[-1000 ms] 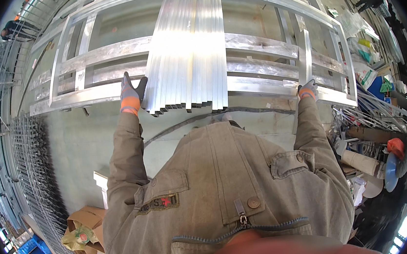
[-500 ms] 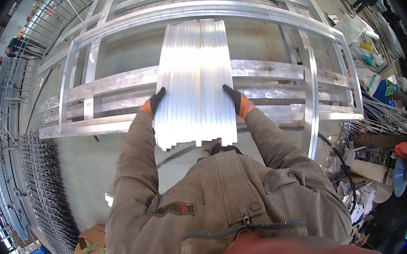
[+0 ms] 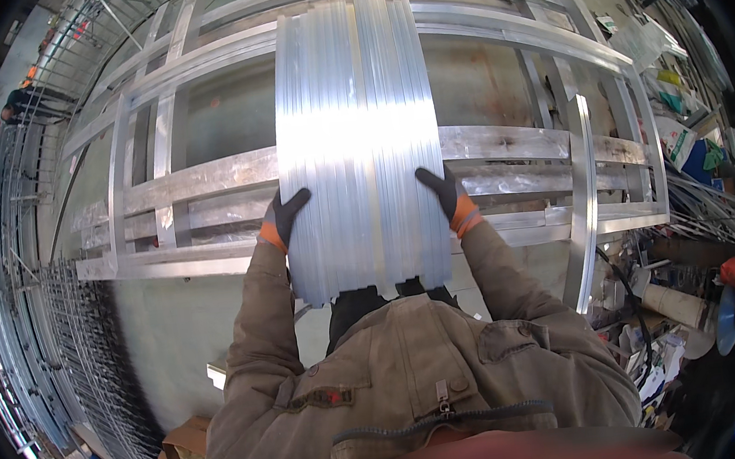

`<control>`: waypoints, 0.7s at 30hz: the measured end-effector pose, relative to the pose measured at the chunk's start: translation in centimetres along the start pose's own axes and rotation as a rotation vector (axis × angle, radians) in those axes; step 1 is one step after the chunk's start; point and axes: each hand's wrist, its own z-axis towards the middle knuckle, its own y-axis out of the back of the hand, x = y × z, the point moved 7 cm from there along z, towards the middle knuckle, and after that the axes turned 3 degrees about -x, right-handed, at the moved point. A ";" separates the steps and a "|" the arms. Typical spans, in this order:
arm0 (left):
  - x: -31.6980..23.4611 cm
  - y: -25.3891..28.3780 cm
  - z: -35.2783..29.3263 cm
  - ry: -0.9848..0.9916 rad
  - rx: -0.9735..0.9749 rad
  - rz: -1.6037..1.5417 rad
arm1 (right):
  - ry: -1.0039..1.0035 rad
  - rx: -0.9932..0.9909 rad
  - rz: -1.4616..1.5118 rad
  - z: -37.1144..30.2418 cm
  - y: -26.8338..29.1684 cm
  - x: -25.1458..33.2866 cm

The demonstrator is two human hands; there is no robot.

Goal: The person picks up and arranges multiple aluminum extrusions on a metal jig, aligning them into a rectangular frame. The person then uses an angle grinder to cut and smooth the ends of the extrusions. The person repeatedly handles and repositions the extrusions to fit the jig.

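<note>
A wide bundle of shiny aluminium strips (image 3: 366, 212), laid side by side, lies between my hands, its length running away from me. Its near ends are slightly uneven, close to my body. My left hand (image 3: 288, 216), in a dark glove with an orange cuff, grips the left edge with the thumb on top. On the right edge my right hand (image 3: 445, 194), gloved the same way, holds on with its thumb over the top. The other fingers of both hands are mostly hidden at the sides. Beneath the bundle stretches an aluminium frame (image 3: 501, 141) of long beams.
A loose-looking metal bar (image 3: 581, 200) slants across the frame's right side. Long metal profiles and a rack (image 3: 100, 344) line the left. A cardboard box (image 3: 186, 455) stands at lower left. Clutter and a cardboard tube (image 3: 671, 305) fill the right. A person (image 3: 32, 102) is at far left.
The bundle looks larger and its far end now covers the frame's far beam. My hands, still gripping its sides, appear lower in the picture and slightly wider apart.
</note>
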 end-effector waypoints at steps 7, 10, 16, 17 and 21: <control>-6.1 0.6 12.5 -0.091 0.046 -0.112 | -0.030 -0.085 -0.009 10.3 -1.6 5.6; -5.9 1.5 17.5 -0.138 0.008 -0.033 | -0.030 -0.074 -0.078 13.9 -1.8 5.9; -3.5 2.4 22.6 -0.188 0.068 0.039 | -0.043 -0.157 -0.144 17.9 -1.3 3.6; -3.0 2.6 23.3 -0.156 0.064 0.064 | -0.043 -0.178 -0.154 18.5 -1.1 3.2; -2.2 4.4 25.8 -0.240 -0.103 0.605 | -0.076 -0.368 -0.196 19.4 0.7 0.5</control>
